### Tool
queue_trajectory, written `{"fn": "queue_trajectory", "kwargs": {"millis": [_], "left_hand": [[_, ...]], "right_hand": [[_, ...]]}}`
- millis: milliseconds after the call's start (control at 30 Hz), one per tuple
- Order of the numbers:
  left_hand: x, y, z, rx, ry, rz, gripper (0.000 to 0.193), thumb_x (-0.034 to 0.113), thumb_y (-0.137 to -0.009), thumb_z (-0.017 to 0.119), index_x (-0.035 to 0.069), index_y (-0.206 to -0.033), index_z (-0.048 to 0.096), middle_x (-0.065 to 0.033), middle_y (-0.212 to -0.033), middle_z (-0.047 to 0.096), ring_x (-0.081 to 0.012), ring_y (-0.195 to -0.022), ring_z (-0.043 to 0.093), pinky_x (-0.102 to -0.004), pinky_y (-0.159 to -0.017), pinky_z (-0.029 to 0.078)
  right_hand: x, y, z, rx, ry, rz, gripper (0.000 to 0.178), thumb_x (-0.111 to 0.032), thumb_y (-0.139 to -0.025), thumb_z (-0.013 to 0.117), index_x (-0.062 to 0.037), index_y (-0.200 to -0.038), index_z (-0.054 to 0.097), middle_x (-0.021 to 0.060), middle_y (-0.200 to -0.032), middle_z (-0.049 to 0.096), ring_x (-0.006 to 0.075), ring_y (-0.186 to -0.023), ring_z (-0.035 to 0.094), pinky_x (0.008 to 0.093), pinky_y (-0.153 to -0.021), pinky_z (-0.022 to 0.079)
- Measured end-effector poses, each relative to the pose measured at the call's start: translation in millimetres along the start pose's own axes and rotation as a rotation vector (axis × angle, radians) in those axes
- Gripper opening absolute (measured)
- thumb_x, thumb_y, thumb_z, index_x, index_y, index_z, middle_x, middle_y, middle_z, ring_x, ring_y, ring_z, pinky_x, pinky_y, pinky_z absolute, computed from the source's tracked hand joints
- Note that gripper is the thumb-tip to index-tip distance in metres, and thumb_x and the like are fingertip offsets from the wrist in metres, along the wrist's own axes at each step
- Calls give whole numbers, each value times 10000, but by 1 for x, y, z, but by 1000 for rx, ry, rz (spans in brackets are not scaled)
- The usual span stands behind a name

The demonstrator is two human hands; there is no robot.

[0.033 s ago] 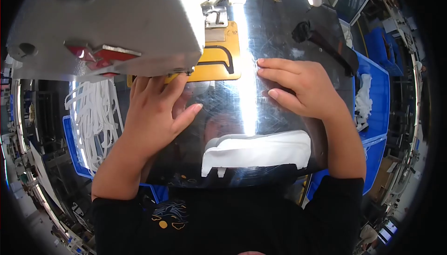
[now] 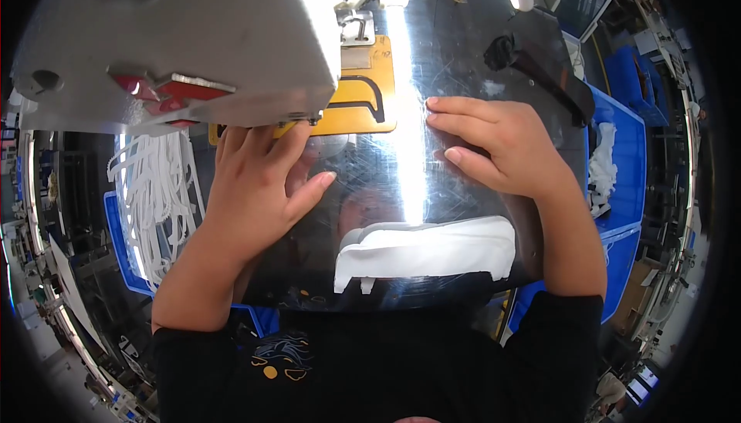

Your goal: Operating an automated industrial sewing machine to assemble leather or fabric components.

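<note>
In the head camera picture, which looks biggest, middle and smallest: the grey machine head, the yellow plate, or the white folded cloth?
1. Grey machine head, though it is nearest the camera, so this may mislead.
2. White folded cloth.
3. Yellow plate, partly hidden under the machine.

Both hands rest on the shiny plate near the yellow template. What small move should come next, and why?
Probably slide the yellow plastic template further under the grey sewing machine head: the left hand touches its near edge, and the right hand lies flat on the shiny metal plate beside it.
</note>
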State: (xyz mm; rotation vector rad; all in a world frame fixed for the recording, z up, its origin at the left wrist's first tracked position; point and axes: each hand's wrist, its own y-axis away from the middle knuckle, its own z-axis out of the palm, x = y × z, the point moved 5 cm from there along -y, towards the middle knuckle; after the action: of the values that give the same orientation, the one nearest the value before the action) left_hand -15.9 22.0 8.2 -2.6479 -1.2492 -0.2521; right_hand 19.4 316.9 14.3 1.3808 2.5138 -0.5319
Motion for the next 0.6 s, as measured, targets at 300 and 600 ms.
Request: {"fn": "queue_trajectory", "kwargs": {"millis": [300,600], "left_hand": [[1,-1,-2,-5,11,-8,645,339,-882,845,99,-1449,652,-178,-1479,611,-451,-1428,476,-556,-1206,379],[0,-4,-3,42,-8,24,670,340,-867,857,62,-1436,640,-195,-1463,615,-456,-1396,502,-557,-1178,390]], "right_hand": [[1,1,1,-2,-4,9,274,-305,-963,729,-121,-1158,781,57,-1323,760,271,-959,755,372,-792,585],[3,2,2,-23,-10,23,276,-307,-963,729,-120,-1160,777,54,-1334,751,274,-943,749,378,-792,581]]}}
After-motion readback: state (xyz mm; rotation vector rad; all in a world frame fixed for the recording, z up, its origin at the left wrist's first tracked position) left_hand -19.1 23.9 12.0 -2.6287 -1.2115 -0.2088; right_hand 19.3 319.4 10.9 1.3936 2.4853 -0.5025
